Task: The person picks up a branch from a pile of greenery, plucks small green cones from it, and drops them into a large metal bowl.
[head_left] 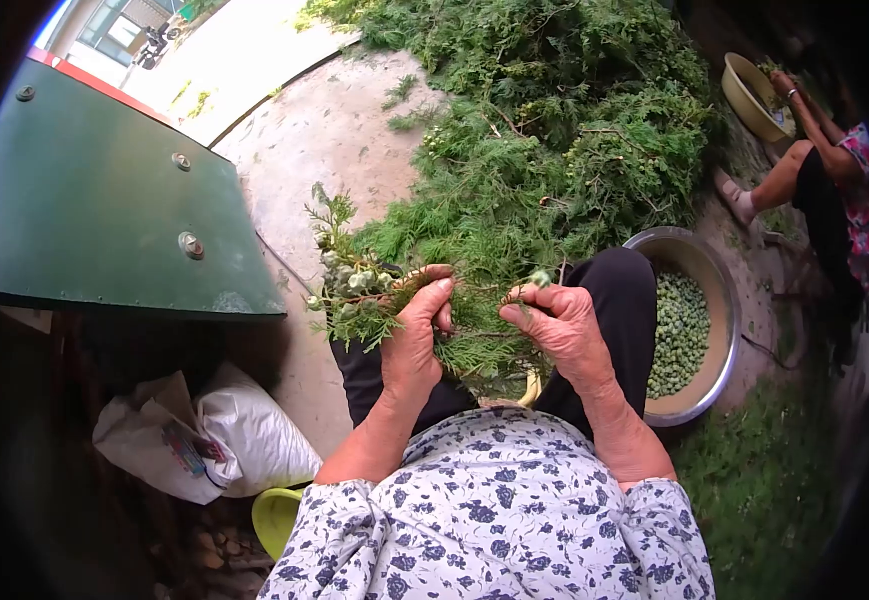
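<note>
My left hand (416, 335) grips a green leafy sprig (364, 285) that carries small pale green cones and sticks out to the left over my lap. My right hand (559, 325) pinches the other end of the same sprig, with one small cone (539, 278) just above its fingers. Both hands sit over my knees in dark trousers. A metal bowl (724, 290) holding many small green cones stands just right of my right knee.
A large heap of cut green branches (554, 130) covers the concrete ground ahead. A green metal panel (94, 200) is at left, with white sacks (224, 435) beneath it. Another person (829, 170) sits at the far right beside a yellow basin (749, 95).
</note>
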Available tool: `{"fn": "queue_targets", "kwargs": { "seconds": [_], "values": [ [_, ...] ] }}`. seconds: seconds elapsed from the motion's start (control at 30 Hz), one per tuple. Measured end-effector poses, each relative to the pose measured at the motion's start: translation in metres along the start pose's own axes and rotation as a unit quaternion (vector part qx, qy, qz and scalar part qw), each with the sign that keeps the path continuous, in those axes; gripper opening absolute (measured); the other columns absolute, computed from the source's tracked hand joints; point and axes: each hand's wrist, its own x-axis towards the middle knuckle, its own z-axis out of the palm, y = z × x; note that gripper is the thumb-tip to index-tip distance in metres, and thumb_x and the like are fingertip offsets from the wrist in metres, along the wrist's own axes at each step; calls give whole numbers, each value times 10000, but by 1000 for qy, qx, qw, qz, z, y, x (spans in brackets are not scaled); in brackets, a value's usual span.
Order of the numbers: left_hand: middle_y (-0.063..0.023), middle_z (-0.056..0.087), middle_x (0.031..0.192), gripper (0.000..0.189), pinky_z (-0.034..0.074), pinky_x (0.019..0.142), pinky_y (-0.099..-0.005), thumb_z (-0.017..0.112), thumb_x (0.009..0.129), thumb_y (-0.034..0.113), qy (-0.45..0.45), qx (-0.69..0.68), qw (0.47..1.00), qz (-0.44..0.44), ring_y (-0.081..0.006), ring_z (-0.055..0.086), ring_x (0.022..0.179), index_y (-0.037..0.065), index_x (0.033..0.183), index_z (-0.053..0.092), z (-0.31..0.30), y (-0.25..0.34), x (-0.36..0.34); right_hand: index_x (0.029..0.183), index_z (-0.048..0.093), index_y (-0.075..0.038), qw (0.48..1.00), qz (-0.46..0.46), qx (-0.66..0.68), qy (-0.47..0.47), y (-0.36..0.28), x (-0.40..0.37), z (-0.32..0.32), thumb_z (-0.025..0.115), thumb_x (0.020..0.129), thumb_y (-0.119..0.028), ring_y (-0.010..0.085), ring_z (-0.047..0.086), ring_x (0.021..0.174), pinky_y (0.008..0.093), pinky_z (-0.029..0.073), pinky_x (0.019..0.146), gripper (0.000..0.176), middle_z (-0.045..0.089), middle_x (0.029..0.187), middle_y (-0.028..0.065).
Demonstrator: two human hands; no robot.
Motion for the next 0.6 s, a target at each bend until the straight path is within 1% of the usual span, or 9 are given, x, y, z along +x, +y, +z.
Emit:
{"fn": "queue_targets", "kwargs": {
  "seconds": [0.07, 0.1, 0.13, 0.2, 0.23, 0.33, 0.47, 0.53, 0.6],
  "values": [
    [26, 548, 748, 167, 378, 594, -190, 615, 796, 70, -8, -32, 999, -43, -50, 475, 652, 17, 955, 607, -2, -2, 1, 882, 639, 41, 997, 59, -3, -56, 1, 2, 1, 682, 797, -117, 30, 467, 685, 182, 397, 607, 185, 551, 720, -32],
    [22, 561, 778, 167, 395, 633, -198, 622, 784, 66, -11, -49, 997, -64, -56, 497, 698, 17, 943, 605, -3, -3, 1, 850, 634, 39, 997, 57, -11, -53, 6, 3, 2, 682, 798, -135, 26, 447, 629, 192, 381, 551, 188, 532, 674, -38],
    [22, 561, 778, 167, 395, 633, -198, 622, 784, 66, -9, -50, 997, -62, -56, 497, 698, 17, 943, 605, -5, -2, 2, 850, 634, 39, 997, 57, -12, -55, 8, 5, 2, 682, 798, -135, 26, 447, 629, 192, 381, 551, 188, 532, 674, -38],
    [4, 586, 818, 185, 422, 681, -235, 623, 756, 64, -73, -3, 997, -32, -82, 520, 751, 26, 936, 603, -8, 0, 4, 804, 625, 29, 989, 123, -13, -78, 11, 7, 3, 681, 800, -164, 23, 408, 560, 210, 343, 487, 201, 492, 613, -54],
    [-10, 602, 856, 220, 437, 713, -242, 627, 724, 20, -72, 1, 997, -30, -89, 550, 797, 29, 943, 604, -7, 3, 2, 769, 616, 13, 991, 106, -20, -73, 12, 7, 5, 677, 801, -180, 20, 367, 516, 228, 304, 447, 205, 451, 564, -64],
    [-25, 614, 848, 221, 468, 690, -257, 689, 722, 39, -96, -2, 992, -79, -115, 572, 763, 28, 922, 597, 0, 7, 2, 756, 617, 3, 986, 125, -47, -104, 8, 9, 3, 674, 798, -174, 23, 374, 521, 231, 314, 451, 191, 453, 560, -58],
    [-32, 617, 828, 212, 484, 654, -247, 703, 719, 24, -117, -44, 987, -100, -110, 587, 733, 30, 903, 597, -3, 0, 7, 752, 623, 0, 983, 129, -59, -118, 15, 10, 6, 676, 786, -161, 29, 386, 522, 239, 328, 457, 173, 470, 558, -50],
    [-19, 630, 769, 136, 483, 583, -243, 688, 726, 8, -100, 5, 992, -79, -114, 592, 658, 46, 842, 628, -2, -7, 10, 752, 630, 6, 981, 72, -123, -135, 16, 11, 8, 681, 774, -148, 40, 402, 527, 249, 348, 472, 164, 490, 557, -40],
    [-27, 634, 775, 124, 491, 577, -250, 668, 730, -17, -86, -5, 991, -100, -118, 597, 657, 42, 833, 630, -2, -8, 10, 776, 636, 8, 980, 74, -125, -133, 17, 11, 5, 680, 768, -132, 45, 408, 531, 250, 356, 479, 147, 502, 568, -38]
  ]
}}
